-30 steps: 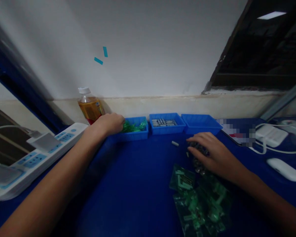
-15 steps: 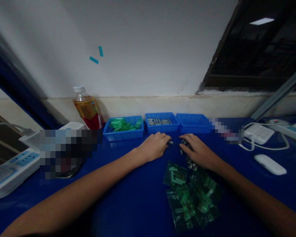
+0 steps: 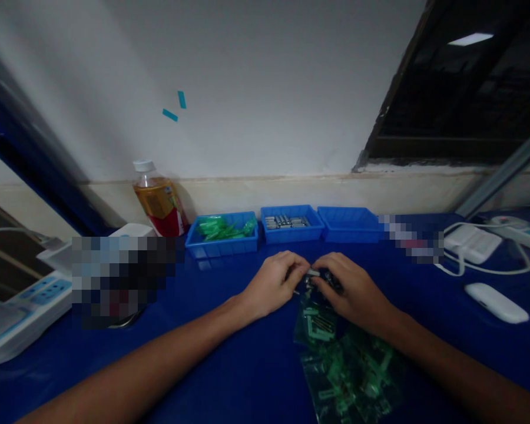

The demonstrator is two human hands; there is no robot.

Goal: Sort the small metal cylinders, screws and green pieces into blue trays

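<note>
My left hand [image 3: 276, 284] and my right hand [image 3: 352, 290] meet above the blue tabletop, fingertips almost touching. Between them, both pinch a small silvery metal piece [image 3: 312, 272], too small to make out its exact kind. A thin metal tip [image 3: 296, 292] pokes out under my left fingers. Beneath my right palm lie several loose shiny metal parts [image 3: 333, 282], partly hidden by the fingers. Just nearer to me is a pile of green-tinted clear plastic bags [image 3: 348, 374] holding small hardware.
Along the wall stand three blue bins: one with green plastic bags [image 3: 223, 228], a middle bin [image 3: 291, 237] with metal pins, and a right bin [image 3: 351, 235]. A drink bottle [image 3: 161, 203] and power strip [image 3: 39, 297] are left; a white case [image 3: 497, 302] and cables are right.
My hands, apart before, have come together nearer to me. The right hand has moved off part of the loose metal parts, and the small metal piece now shows between both hands' fingertips.
</note>
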